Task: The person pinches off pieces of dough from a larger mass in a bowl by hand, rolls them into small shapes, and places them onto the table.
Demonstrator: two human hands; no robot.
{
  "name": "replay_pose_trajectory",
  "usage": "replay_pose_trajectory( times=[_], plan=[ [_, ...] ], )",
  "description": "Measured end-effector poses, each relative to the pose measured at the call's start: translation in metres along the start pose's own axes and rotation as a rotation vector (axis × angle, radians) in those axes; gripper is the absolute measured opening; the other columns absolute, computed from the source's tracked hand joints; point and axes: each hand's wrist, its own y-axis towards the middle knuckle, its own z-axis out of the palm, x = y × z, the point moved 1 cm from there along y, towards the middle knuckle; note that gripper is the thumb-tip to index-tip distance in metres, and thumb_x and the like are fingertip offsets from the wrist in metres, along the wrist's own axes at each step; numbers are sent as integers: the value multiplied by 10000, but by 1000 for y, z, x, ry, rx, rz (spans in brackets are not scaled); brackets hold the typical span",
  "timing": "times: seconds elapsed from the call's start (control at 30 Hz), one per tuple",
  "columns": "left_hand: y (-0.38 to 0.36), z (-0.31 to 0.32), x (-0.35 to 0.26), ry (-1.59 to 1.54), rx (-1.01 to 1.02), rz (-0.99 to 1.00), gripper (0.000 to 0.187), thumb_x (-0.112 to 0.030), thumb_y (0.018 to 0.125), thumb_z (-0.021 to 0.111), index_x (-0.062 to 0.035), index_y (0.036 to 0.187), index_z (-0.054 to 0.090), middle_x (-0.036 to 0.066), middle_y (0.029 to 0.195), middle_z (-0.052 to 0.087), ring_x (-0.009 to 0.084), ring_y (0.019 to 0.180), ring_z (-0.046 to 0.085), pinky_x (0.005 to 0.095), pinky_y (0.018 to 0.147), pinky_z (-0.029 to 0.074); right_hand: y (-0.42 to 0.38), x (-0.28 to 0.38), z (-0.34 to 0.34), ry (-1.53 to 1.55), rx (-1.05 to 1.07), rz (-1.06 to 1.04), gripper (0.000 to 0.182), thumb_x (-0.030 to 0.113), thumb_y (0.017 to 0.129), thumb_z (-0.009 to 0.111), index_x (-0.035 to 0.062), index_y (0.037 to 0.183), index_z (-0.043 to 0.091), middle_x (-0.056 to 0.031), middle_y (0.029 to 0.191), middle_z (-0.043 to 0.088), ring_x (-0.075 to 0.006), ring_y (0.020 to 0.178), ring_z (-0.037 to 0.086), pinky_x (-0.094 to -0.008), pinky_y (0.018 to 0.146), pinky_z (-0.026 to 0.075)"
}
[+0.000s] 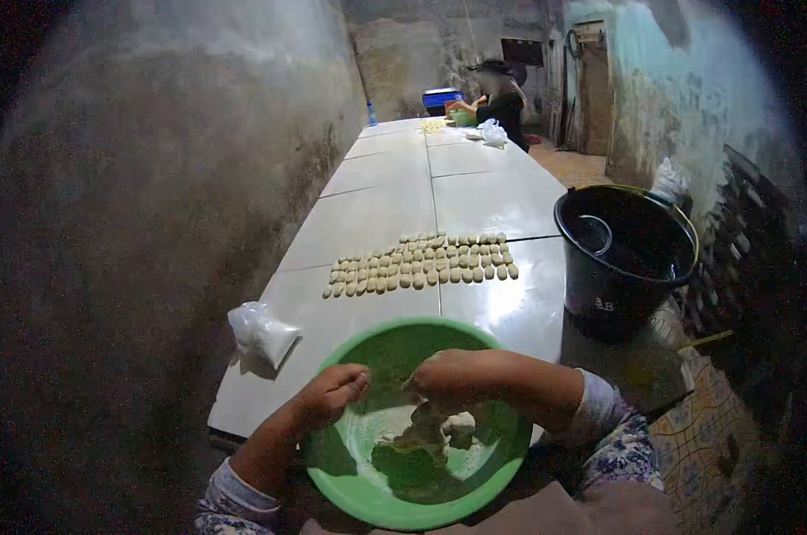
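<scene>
A wide green basin [332, 486] sits at the near end of the table, with a lump of dough [426, 432] and whitish flour smears inside it. Over the basin's left side, my left hand [334, 394] is closed, fingertips pressed together; whatever they pinch is too small to make out. My right hand [443, 373] curls downward above the dough, its fingers closed and partly hidden by the hand itself. Beyond the basin, small oval dough pieces [418, 267] lie in several rows on the white tiled table.
A knotted plastic bag of white powder [265, 334] stands at the table's left edge. On the right is a large black bucket [604, 299] with a scoop-like round item inside. At the far end another person [503, 105] works by a green bowl [463, 117]. A wall borders the left.
</scene>
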Motion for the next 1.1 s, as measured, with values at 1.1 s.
replay_pose_trajectory(
  times=[1.1],
  plan=[
    [22,6,-5,-338,141,48,333,-184,963,453,-41,1259,502,32,1116,580,120,969,508,299,880,420,12,-1,-2,104,-706,-142,158,169,830,543,73,951,574,-209,995,560,-407,897,595,-474,767,484]
  ],
)
